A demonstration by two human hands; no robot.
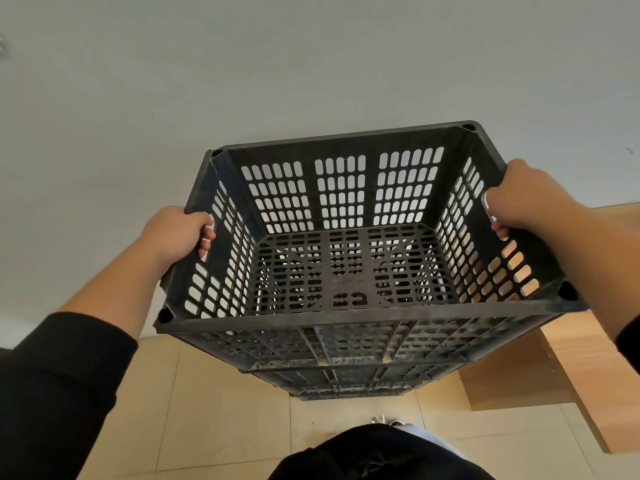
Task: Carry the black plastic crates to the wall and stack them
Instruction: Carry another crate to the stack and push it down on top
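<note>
A black plastic crate (pixel 349 317) with slotted walls and floor fills the middle of the head view, its opening facing me, close to the white wall (pixel 311 64). My left hand (pixel 180 233) grips the handle slot on its left side. My right hand (pixel 519 199) grips the handle slot on its right side. Below it more black crates (pixel 346 382) are stacked on the floor; the held crate sits just above or on top of them, and I cannot tell whether they touch. The crate is empty.
Beige floor tiles (pixel 214 410) lie underfoot. A light wooden board or furniture piece (pixel 571 368) stands at the right against the wall. My dark clothing (pixel 374 455) and a shoe tip show at the bottom.
</note>
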